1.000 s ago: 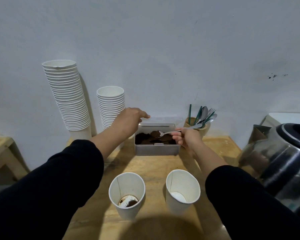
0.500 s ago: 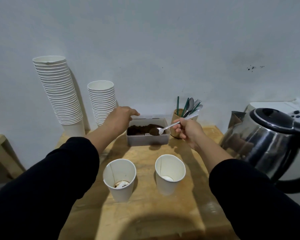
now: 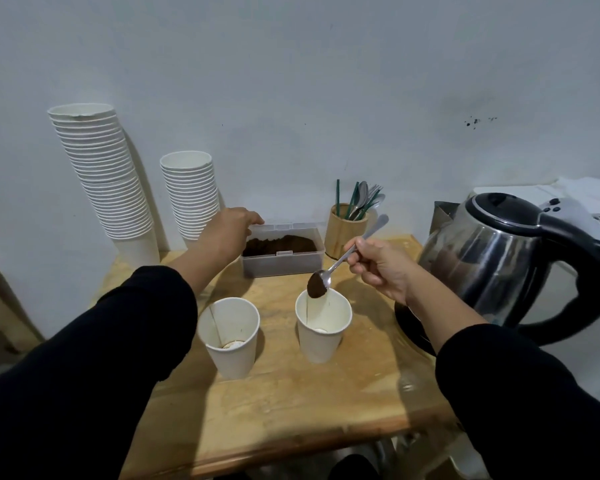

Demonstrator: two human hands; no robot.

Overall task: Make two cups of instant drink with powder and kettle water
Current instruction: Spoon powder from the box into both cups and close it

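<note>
Holding the spoon point(image 3: 340, 263) by its handle, our right hand point(image 3: 380, 268) pinches the stem between thumb and curled fingers so the bowl tilts downward, and its heap of dark powder point(image 3: 315, 289) hangs right at the far rim of the right cup point(image 3: 323, 323). We take that cup as our landmark. We keep the bowl low and close to the rim, we judge, so the powder falls inside and does not scatter on the wooden table point(image 3: 291, 410).

Just to the left of the right cup stands the left cup point(image 3: 231, 336), apart from it, with something dark at its bottom; we read that as powder already in, though the view down into it is partial. The right cup shows only a pale bottom, so its share seems still to come.

Behind the right cup and a little left sits the open powder box point(image 3: 283, 252), brown powder inside. Our left hand point(image 3: 229, 233) rests on its left end, probably to steady it; whether the fingers grip the edge or merely lie on it we cannot tell.

Behind the right cup to the right stands a wooden holder point(image 3: 343, 230) of spoons and green sticks. Right of the cup, near but not touching, waits the steel kettle point(image 3: 506, 265), lid down, handy for pouring next. Far left of the cup, against the wall, rise two stacks of spare cups point(image 3: 108, 181).
</note>
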